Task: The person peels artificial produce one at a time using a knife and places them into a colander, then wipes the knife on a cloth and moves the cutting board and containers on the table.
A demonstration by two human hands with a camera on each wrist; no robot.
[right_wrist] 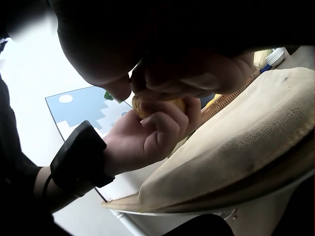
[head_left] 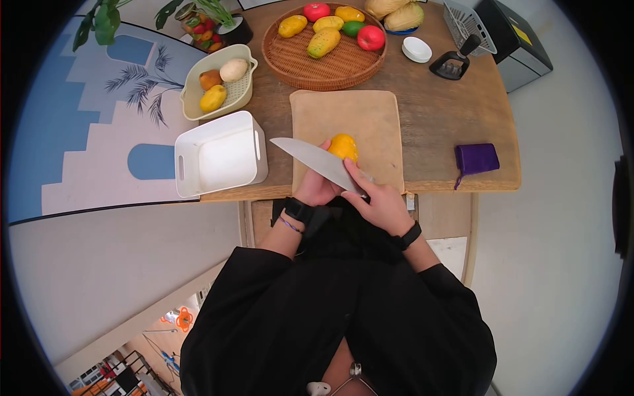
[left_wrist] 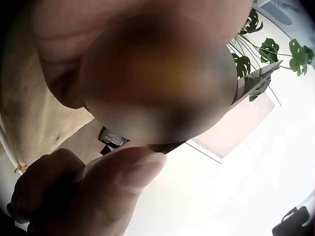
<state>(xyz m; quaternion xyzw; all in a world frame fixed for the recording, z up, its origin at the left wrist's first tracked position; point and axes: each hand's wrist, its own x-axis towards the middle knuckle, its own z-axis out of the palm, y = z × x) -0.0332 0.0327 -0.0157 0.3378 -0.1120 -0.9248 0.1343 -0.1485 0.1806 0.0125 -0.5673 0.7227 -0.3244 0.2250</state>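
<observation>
In the head view my left hand (head_left: 317, 187) holds a yellow mango (head_left: 343, 146) over the cutting board (head_left: 345, 112), close to its front edge. My right hand (head_left: 384, 208) grips a large kitchen knife (head_left: 309, 157) by its handle, which is mostly hidden by the fingers. The broad blade points up and left, crossing over the left hand and the near side of the fruit. From the right wrist the left fingers (right_wrist: 160, 130) show curled round the mango (right_wrist: 139, 105), right beside the other hand. A large blur covers the middle of the left wrist view.
Left of the board stands a white bin (head_left: 221, 158), with a pale green colander (head_left: 191, 96) of fruit behind it. A round wicker tray (head_left: 277, 59) holds several fruits. Toward the right are a small white bowl (head_left: 417, 49), a black-handled tool (head_left: 452, 66) and a purple pouch (head_left: 477, 158).
</observation>
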